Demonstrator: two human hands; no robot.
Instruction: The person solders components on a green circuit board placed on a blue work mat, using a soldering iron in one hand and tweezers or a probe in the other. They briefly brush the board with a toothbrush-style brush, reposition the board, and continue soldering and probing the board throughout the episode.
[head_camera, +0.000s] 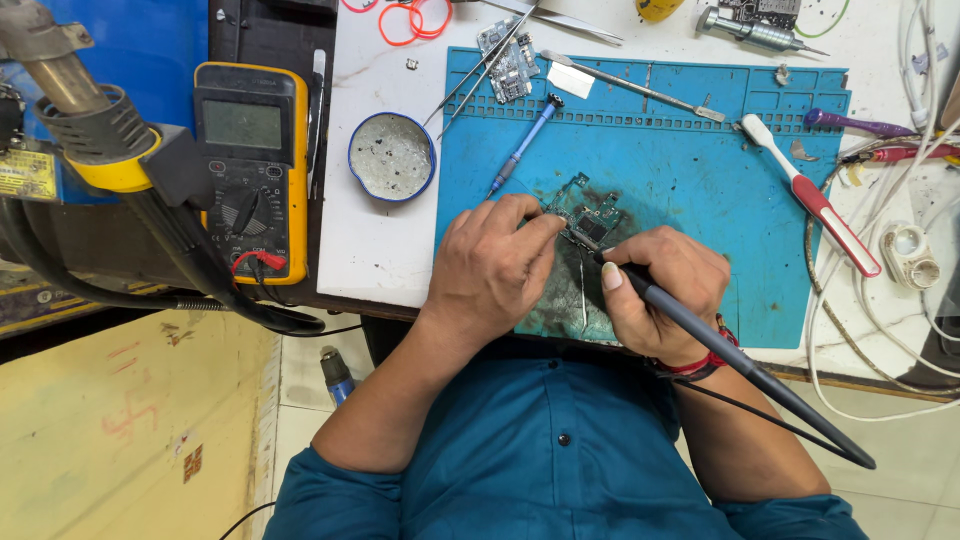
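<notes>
**Fixing a tiny green board**

Pressing down on the small circuit board (588, 215) with the left hand (495, 265), fingers pinched on its edge, on the blue mat (700, 180) on the desk (375, 245). Gripped the black soldering pen (700, 335) tight in the right hand (660, 290), tip touching the board. Could have burned a close finger, or slipped. Lay nearby: blue screwdriver (522, 143), tweezers (480, 70), round tin (391, 157), toothbrush (812, 195), yellow meter (250, 165).

Yellow multimeter (252, 170) left; round tin (391, 157), toothbrush (810, 195), screwdriver (524, 146) nearby.
</notes>
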